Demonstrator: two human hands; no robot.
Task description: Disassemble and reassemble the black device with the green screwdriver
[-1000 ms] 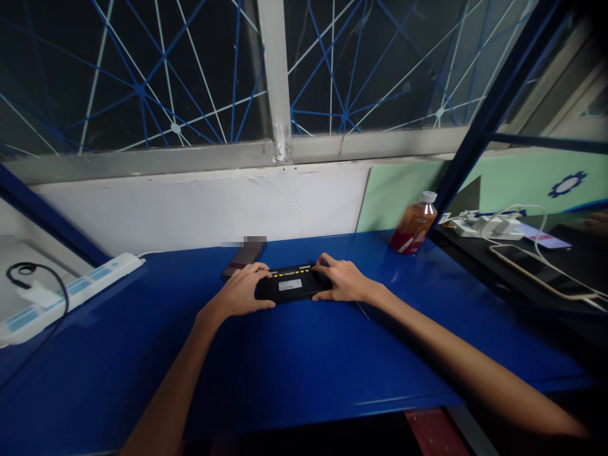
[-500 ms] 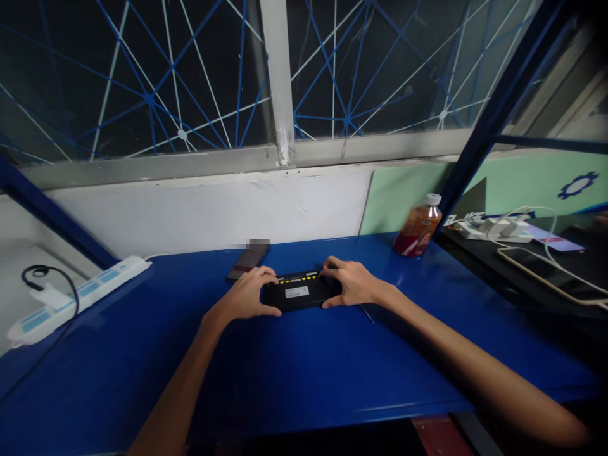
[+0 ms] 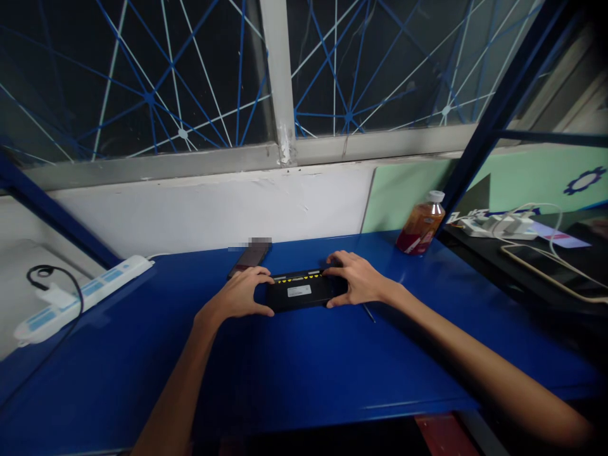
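A flat black box [image 3: 299,301] with a white label and a row of yellow triangle marks along its far edge lies at mid-table. My left hand [image 3: 237,294] grips its left end, fingertips at the far edge and thumb at the near edge. Around the right end curls my right hand [image 3: 357,280] in the same way, fingers behind and thumb in front. Just right of the box, partly under my right hand, a thin dark rod [image 3: 369,313] rests on the blue table [image 3: 304,367].
Behind my left hand lies a dark phone-like slab [image 3: 251,256], partly blurred out. A white power strip [image 3: 85,297] with a black cable is at left. A drink bottle [image 3: 420,228] stands at back right. Beyond it, chargers [image 3: 503,225] and a phone [image 3: 546,269] lie on a black surface.
My left hand has slid slightly outward, with less of its thumb over the box. My right hand keeps its hold. The whole view has shifted a little.
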